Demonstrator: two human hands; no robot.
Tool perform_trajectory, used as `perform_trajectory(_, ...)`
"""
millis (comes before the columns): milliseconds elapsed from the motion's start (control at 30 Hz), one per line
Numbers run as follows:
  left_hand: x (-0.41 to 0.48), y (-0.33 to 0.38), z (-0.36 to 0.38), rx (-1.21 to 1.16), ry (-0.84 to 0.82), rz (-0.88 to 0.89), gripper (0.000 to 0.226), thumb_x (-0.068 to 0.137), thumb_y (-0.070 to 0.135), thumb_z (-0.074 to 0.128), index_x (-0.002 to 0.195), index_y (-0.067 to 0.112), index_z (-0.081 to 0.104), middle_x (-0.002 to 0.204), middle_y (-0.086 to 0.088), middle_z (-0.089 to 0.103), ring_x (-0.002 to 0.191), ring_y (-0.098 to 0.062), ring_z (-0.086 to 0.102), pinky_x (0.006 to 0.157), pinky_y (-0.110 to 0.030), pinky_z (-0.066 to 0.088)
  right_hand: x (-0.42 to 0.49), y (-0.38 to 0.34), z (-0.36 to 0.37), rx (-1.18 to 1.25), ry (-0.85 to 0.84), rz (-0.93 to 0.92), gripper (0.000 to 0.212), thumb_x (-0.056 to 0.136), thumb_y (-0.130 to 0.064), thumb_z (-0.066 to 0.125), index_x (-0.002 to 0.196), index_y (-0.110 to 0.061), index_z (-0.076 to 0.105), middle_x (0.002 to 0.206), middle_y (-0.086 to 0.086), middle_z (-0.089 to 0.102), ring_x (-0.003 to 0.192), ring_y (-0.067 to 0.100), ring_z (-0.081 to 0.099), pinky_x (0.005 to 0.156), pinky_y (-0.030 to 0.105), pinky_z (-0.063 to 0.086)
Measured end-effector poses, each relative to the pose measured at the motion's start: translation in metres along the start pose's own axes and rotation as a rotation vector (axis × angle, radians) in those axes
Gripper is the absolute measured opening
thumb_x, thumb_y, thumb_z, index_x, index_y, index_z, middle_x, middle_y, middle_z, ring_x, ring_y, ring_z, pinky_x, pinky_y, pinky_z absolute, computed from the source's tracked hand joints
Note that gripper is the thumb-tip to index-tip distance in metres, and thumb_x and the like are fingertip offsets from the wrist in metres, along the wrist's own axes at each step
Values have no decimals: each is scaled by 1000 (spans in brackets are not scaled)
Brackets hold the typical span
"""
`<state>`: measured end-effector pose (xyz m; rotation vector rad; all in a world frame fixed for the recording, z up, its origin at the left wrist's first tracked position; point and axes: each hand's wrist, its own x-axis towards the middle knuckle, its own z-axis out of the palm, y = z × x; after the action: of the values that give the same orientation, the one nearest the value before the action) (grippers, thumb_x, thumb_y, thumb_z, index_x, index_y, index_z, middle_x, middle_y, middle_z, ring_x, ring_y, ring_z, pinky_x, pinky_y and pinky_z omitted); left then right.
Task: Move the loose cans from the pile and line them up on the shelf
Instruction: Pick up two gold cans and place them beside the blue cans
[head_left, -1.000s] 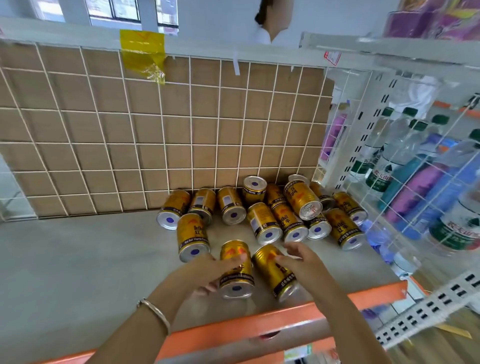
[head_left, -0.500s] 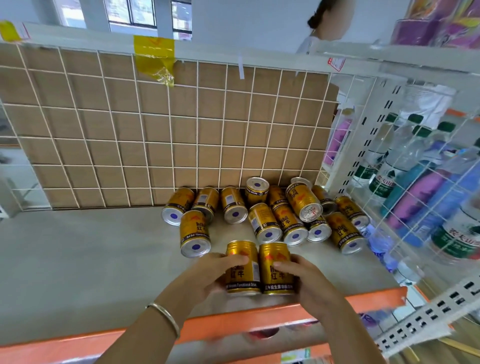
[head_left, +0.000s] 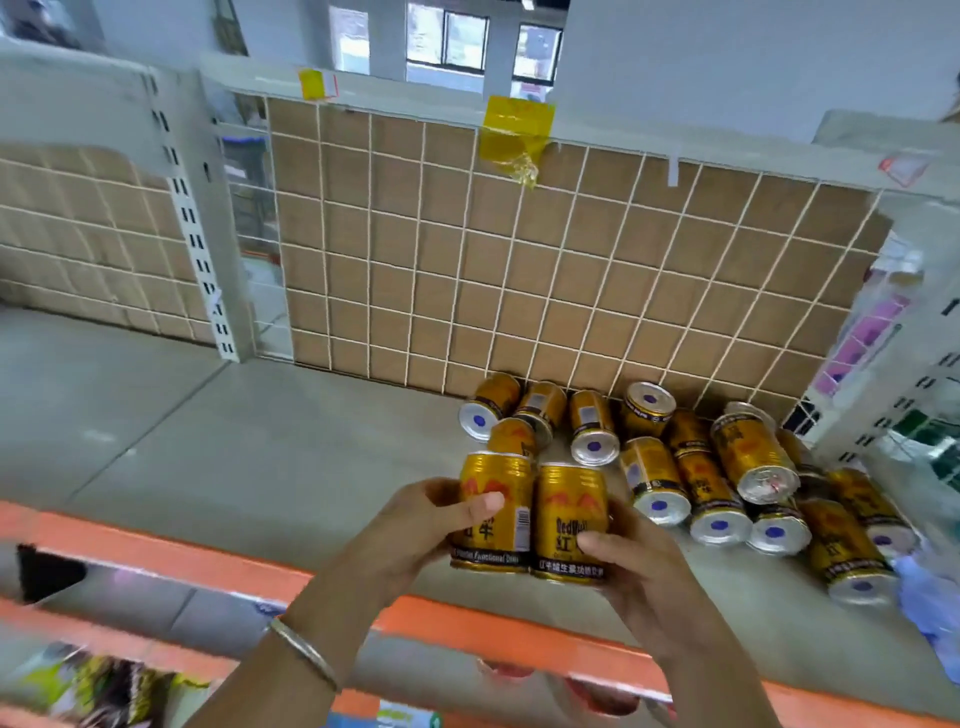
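Cans: two, gold, upright, side by side and touching, above the front of the grey shelf, just behind its orange edge; resting or lifted, unclear. Left can gripped by left hand, thumb across label. Right can gripped by right hand, fingers curled round it. Pile of loose gold cans on their sides at back right of shelf, against wire grid.

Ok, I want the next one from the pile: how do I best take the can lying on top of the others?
Probably from above, gripping the top can mid-barrel: it lies on its side over other cans, so its upper curve is exposed and its underside blocked.
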<state>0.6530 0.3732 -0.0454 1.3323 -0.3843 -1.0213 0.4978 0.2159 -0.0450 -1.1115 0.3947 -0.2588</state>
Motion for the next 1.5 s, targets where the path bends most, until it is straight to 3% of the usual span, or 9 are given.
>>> perform_trajectory(167, -41, 1, -68, -105, 136, 34, 47, 67, 25, 80, 106, 3, 66, 103, -16, 72, 99, -28, 68, 93, -39, 51, 30, 21, 70, -36, -91, 57, 89, 44, -18, 92, 123, -2, 54, 116, 24, 65, 105, 40, 64, 81, 49, 55)
perform_trajectory(400, -107, 14, -176, -192, 338, 144, 67, 47, 28, 83, 104, 0, 64, 107, -26, 67, 94, -35, 65, 91, -47, 49, 64, 58, 198, -20, -275, 130, 92, 41, -12, 92, 125, -3, 55, 121, 27, 61, 109, 44, 61, 82, 53, 53)
perform_trajectory(567, -163, 21, -266, -227, 515, 189, 65, 52, 20, 78, 109, -6, 61, 105, -28, 66, 94, -41, 64, 87, -47, 51, 81, 95, 307, 10, -380, 193, 89, 33, -12, 94, 114, 1, 60, 108, 30, 65, 89, 41, 68, 66, 48, 56)
perform_trajectory(700, -200, 28, -331, -187, 615, 246, 54, 57, 21, 73, 106, -2, 63, 102, -25, 69, 96, -39, 66, 86, -43, 52, 97, 126, 385, -41, -409, 200, 84, 37, -19, 94, 112, 1, 63, 111, 32, 63, 96, 44, 65, 77, 53, 54)
perform_trajectory(900, -244, 34, -408, -152, 661, 315, 53, 53, 23, 87, 100, 10, 67, 92, -13, 74, 83, -27, 71, 70, -32, 56, 115, 165, 472, -116, -475, 230, 85, 40, -24, 93, 115, 2, 61, 112, 33, 63, 101, 48, 62, 86, 65, 48)
perform_trajectory(1133, -259, 31, -477, -148, 778, 311, 69, 41, 38, 84, 104, 15, 68, 97, -12, 74, 91, -32, 70, 85, -43, 55, 145, 186, 534, -190, -519, 288, 58, 57, -3, 71, 114, -7, 60, 104, 22, 69, 84, 38, 70, 58, 44, 57)
perform_trajectory(1300, -247, 37, -519, -152, 780, 331, 62, 46, 33, 85, 104, 16, 69, 100, -11, 73, 93, -28, 70, 88, -40, 55, 189, 207, 571, -183, -509, 240, 82, 42, -7, 88, 119, -11, 60, 115, 23, 65, 101, 44, 65, 83, 64, 50)
perform_trajectory(1400, -230, 48, -551, -125, 768, 350, 53, 53, 21, 83, 104, 17, 68, 101, -10, 73, 93, -24, 70, 83, -31, 57, 228, 218, 591, -127, -460, 230, 78, 44, 1, 82, 118, -11, 59, 113, 22, 66, 97, 42, 66, 75, 55, 55)
perform_trajectory(1500, -205, 60, -585, -47, 776, 341, 71, 45, 32, 88, 111, 22, 65, 103, -7, 73, 99, -26, 68, 91, -42, 54, 268, 223, 609, -159, -381, 159, 77, 45, 3, 78, 117, -15, 58, 112, 18, 68, 98, 37, 67, 76, 50, 55)
